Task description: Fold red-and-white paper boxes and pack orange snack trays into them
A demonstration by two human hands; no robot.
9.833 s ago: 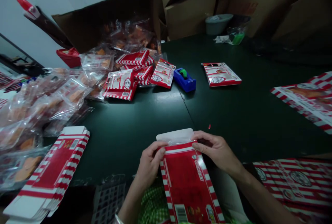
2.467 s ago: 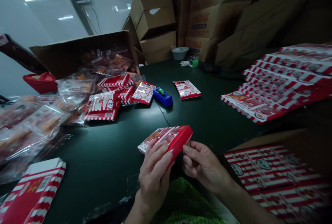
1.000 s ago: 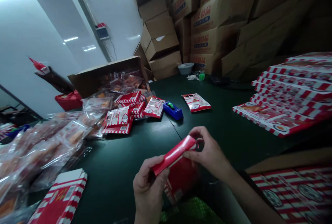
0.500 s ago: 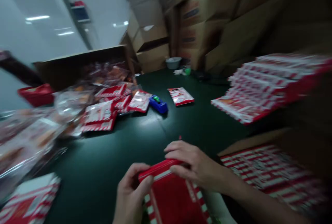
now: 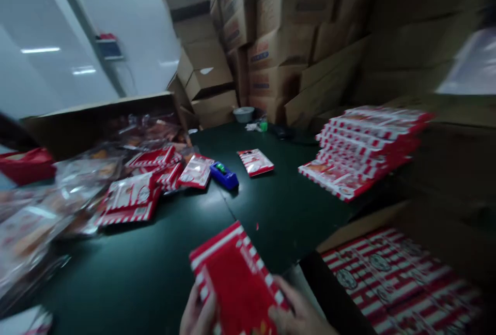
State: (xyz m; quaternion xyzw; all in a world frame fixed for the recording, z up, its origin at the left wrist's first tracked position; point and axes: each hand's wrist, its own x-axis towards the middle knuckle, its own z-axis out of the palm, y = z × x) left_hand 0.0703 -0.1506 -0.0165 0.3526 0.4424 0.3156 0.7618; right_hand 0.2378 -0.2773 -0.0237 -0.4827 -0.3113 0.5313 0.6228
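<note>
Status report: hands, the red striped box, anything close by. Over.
Left hand and right hand gripping red striped box by opposite edges. Blue tape dispenser beyond it on table. Open carton to the right.

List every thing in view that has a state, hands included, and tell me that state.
Left hand: closed on the red box.
Right hand: closed on its other side.
Red box: held tilted, no flap sticking up at its far end.
Blue tape dispenser: upright, green roll loaded.
Lone box: lying flat.
Right-hand carton: open, striped boxes inside.
Clear packets: heaped; seals too blurred to judge.
</note>
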